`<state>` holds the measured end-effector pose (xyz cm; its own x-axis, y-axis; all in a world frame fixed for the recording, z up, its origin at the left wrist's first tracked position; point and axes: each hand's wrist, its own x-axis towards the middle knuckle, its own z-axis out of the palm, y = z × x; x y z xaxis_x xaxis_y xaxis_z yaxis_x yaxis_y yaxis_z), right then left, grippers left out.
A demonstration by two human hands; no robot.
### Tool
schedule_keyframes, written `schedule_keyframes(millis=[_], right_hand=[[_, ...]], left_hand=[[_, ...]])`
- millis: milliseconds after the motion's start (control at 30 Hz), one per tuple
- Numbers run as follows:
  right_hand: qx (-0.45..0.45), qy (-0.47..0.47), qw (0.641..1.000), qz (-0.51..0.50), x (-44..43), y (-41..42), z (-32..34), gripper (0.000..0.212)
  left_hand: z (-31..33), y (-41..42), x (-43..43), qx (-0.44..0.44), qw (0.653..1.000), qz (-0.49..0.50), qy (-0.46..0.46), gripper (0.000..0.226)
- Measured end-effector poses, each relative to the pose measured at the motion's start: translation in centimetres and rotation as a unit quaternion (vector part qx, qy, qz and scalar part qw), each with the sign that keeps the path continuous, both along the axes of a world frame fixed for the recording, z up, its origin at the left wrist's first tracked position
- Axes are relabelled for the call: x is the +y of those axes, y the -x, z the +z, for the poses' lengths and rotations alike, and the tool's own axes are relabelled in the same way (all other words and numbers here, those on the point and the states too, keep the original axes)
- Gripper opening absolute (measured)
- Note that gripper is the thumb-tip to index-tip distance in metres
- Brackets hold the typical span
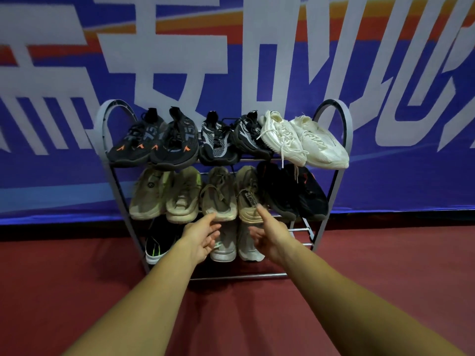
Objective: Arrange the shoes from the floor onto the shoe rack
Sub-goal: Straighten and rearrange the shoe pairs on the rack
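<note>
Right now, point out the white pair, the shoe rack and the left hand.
white pair [318, 145], head view, upper of the outer shoe.
shoe rack [331, 111], head view, its right arch.
left hand [201, 238], head view, palm.

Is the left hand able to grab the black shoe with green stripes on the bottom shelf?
Probably yes. The left hand is open and empty, right beside the black shoe with green stripes on the shoe rack. The shoe's toe faces outward with nothing in front of it.

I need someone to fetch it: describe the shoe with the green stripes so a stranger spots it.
Find the grey metal shoe rack against the blue banner. On its bottom shelf, far left, sits a black sneaker with green stripes. Its neighbours there are pale grey sneakers.
</note>
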<state>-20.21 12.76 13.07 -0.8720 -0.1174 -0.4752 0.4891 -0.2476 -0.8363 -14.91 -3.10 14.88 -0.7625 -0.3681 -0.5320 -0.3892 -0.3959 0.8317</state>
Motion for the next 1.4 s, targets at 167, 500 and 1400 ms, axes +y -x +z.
schedule_keyframes(millis=[167,500,1400], right_hand=[[-0.007,0.022,0.998,-0.061,-1.1,1.5,-0.5,0.033],[-0.029,0.136,0.99,0.01,-0.5,1.8,1.6,0.02],[-0.084,-0.056,0.992,0.069,3.1,-0.6,1.5,0.068]], left_hand=[[-0.4,0.1,-0.1,0.007,1.0,-0.017,-0.022,0.022],[0.1,1.4,0.0,-0.005,1.0,-0.021,-0.014,0.014],[3.8,0.8,2.3,0.09,0.992,-0.066,0.058,0.031]])
